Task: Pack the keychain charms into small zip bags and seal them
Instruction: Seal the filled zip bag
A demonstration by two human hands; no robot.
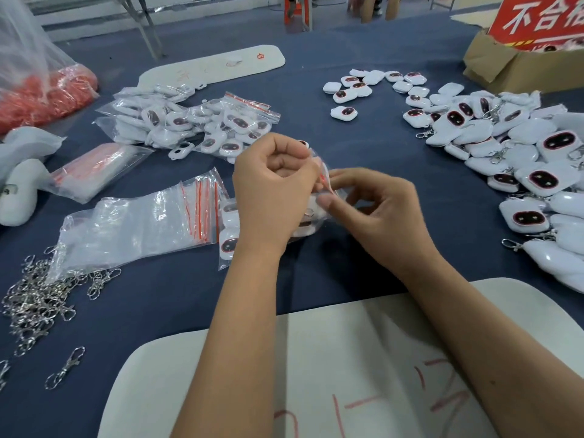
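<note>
A small zip bag (320,184) with a red seal line is held upright between the two hands above the blue table (363,137), and a white keychain charm (305,218) appears to be lodged in its lower part, though most of it is hidden. The bag is judged to be thin, limp and slick, so it is best taken at the stiffer zip strip along the mouth; the charm is judged light and hard-shelled, with little risk of damage. The top edge is pinched by the curled fingers of the left hand (271,188), while the opposite side of the mouth is pinched by the thumb and fingers of the right hand (379,210). Whether the seal is already pressed closed cannot be told. Empty bags (142,222) lie just to the left, packed bags (189,121) are heaped beyond, loose charms (505,147) are piled to the right, and metal clasps (41,298) are scattered at the near left.
</note>
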